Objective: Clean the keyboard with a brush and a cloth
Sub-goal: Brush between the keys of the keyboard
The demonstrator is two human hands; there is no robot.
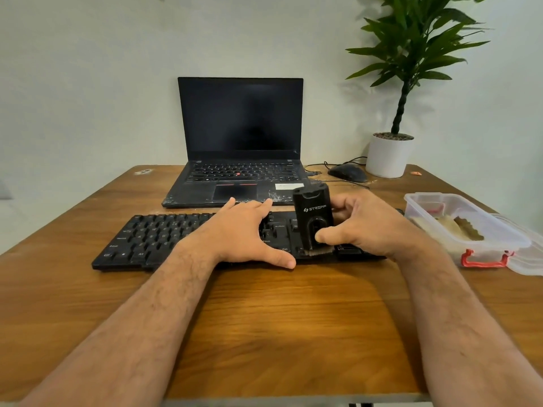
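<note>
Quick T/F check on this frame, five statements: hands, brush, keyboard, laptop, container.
1. The right hand holds the black brush upright with its bristles down on the keyboard. True.
2. The left hand is lifted clear of the keyboard. False: it rests flat on the keys.
3. The laptop is open with a dark screen. True.
4. The plastic container sits left of the keyboard. False: it is on the right.
5. The mouse lies beside the white plant pot. True.

Brush (313, 218) reads, seemingly, "STRIFF".
</note>
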